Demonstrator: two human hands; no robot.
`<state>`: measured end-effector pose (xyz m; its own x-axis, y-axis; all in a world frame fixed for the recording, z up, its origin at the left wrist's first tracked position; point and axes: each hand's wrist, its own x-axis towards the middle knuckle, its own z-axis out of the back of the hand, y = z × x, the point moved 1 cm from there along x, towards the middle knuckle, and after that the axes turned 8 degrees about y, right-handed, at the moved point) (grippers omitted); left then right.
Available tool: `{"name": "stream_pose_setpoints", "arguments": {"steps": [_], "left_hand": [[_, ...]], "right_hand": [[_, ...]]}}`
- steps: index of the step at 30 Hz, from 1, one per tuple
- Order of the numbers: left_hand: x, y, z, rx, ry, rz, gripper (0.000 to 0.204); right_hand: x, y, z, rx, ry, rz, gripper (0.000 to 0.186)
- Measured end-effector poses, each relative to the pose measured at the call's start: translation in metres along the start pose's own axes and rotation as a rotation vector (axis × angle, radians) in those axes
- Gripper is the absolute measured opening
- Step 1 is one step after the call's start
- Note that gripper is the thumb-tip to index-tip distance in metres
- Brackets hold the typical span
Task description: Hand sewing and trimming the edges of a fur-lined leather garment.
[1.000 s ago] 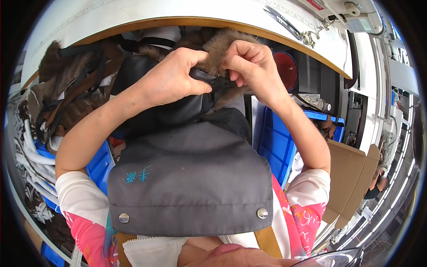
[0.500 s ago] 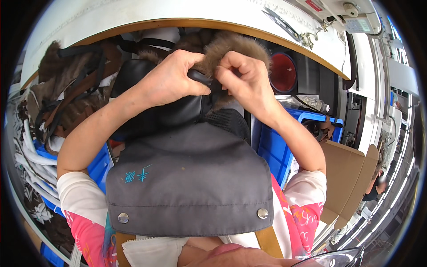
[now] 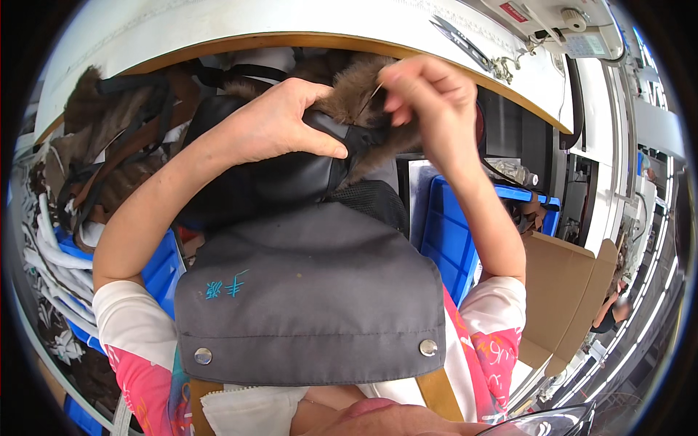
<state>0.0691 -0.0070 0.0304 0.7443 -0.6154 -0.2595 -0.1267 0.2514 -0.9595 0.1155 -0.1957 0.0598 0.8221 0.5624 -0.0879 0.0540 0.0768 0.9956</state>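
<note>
My left hand [image 3: 283, 123] grips a black leather-like piece [image 3: 258, 182] at its brown fur trim [image 3: 345, 91]; its thumb lies along the black material and the other fingertips are hidden behind it. My right hand [image 3: 429, 98], slightly blurred, is closed in a pinch on a thin needle-like item [image 3: 376, 91] above the fur, to the right of my left hand. A dark grey apron [image 3: 309, 291] covers my front below the black piece.
A white table edge [image 3: 182, 22] runs across the top, with scissors [image 3: 462, 43] and a sewing machine [image 3: 585, 33]. Blue crates [image 3: 440, 232], a cardboard box [image 3: 560, 291], fur scraps [image 3: 109, 145] and white strips [image 3: 58, 261] surround me. A co-worker [image 3: 611, 320] is at far right.
My right hand has moved up and to the right, away from my left hand, and the thin item now shows at its fingertips. My left hand stays about in place.
</note>
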Motion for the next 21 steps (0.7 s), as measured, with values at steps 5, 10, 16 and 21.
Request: {"name": "stream_pose_setpoints", "arguments": {"steps": [5,10,16,21], "left_hand": [[-0.003,-0.006,0.009,0.113,0.062,0.050,0.031],[-0.003,-0.004,0.017,0.069,0.017,0.074,0.033],[-0.002,-0.006,0.022,0.099,0.029,0.070,0.037],[-0.003,-0.004,0.023,0.102,0.017,0.078,0.037]], "right_hand": [[0.013,0.023,0.020,0.308,-0.150,0.086,0.015],[0.031,0.030,0.043,0.660,0.073,-0.052,0.012],[0.040,0.075,0.089,0.704,0.059,0.114,0.014],[0.054,0.116,0.182,0.721,0.290,0.153,0.018]]}}
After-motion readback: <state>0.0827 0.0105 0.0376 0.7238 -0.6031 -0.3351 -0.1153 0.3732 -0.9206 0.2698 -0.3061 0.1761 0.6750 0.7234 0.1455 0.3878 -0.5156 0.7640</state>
